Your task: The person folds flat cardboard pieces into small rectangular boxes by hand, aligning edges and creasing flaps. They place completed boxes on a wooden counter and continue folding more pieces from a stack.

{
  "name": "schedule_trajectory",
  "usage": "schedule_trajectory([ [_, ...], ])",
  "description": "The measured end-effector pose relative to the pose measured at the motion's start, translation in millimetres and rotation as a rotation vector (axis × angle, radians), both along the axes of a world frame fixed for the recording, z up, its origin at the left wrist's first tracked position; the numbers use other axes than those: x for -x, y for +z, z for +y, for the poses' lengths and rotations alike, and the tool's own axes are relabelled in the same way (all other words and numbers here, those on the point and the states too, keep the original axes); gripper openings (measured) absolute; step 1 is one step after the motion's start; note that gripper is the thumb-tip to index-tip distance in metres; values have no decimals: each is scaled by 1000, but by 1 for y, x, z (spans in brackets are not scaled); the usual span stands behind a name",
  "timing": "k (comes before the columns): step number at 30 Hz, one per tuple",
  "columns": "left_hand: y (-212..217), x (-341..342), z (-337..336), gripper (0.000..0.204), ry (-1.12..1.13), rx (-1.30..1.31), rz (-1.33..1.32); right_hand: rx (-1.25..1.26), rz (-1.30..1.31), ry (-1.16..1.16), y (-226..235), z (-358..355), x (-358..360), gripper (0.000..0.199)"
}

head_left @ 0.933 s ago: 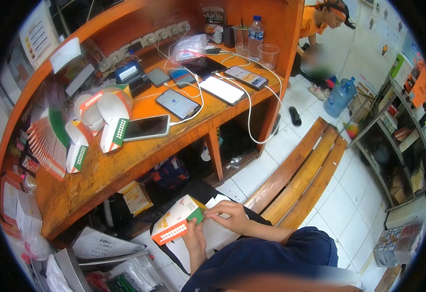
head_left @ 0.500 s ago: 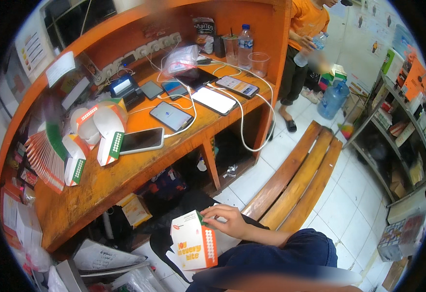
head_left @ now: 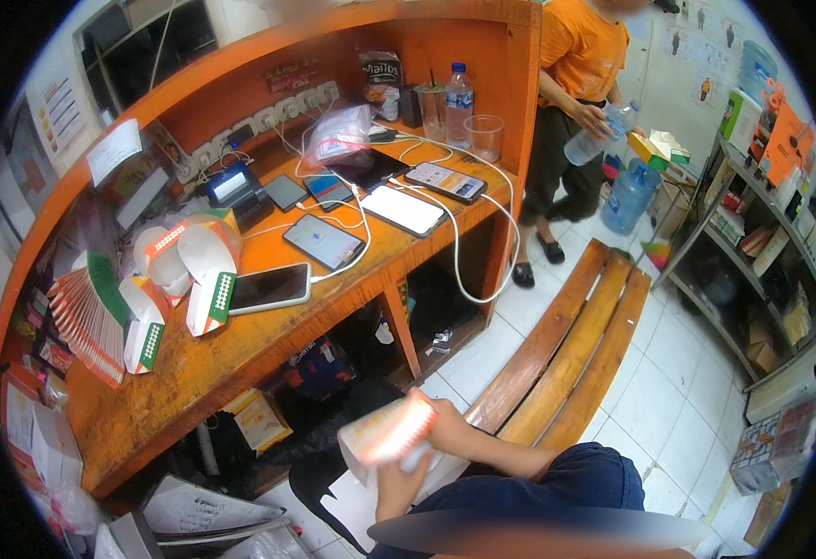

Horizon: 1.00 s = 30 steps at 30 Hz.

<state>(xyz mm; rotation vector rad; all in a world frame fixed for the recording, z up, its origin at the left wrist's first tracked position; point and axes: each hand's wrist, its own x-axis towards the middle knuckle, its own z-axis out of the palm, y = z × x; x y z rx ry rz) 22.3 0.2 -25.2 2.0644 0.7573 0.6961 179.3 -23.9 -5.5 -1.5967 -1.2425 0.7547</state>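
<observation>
- Paperboard food carton (head_left: pixel 377 434): between your hands, blurred.
- Your left hand (head_left: pixel 400 486) grips it below, your right hand (head_left: pixel 447 427) its right end.
- Steady it left-handed; press lightly, since thin paperboard likely creases.

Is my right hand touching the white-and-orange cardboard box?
Touching. The head view shows your right hand against the orange-edged right end of the white-and-orange cardboard box, with no gap between them, though it's a bit blurry.
</observation>
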Motion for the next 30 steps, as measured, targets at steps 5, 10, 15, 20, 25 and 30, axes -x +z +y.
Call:
schedule_trajectory([
  [5, -8, -16, -19, 34, 36, -195, 78, 195, -135, -80, -29, 4, -21, 19],
  [10, -55, -10, -13, 10, 71, 46, -93, 317, 211, 180, -56, -14, -34, 48],
  [15, -101, -7, -20, 14, 341, 380, -254, 372, 420, 157, -81, -18, -39, 52],
  [20, -118, -18, -21, 16, 481, 880, -475, 400, 149, -29, -92, -22, -34, 21],
  [25, -118, -18, -19, 24, 320, 1077, -497, 135, 3, 23, -97, -22, -28, 16],
  [30, -111, -20, -29, 31, 350, 876, -480, 203, 228, 182, -109, -15, -38, 17],
])
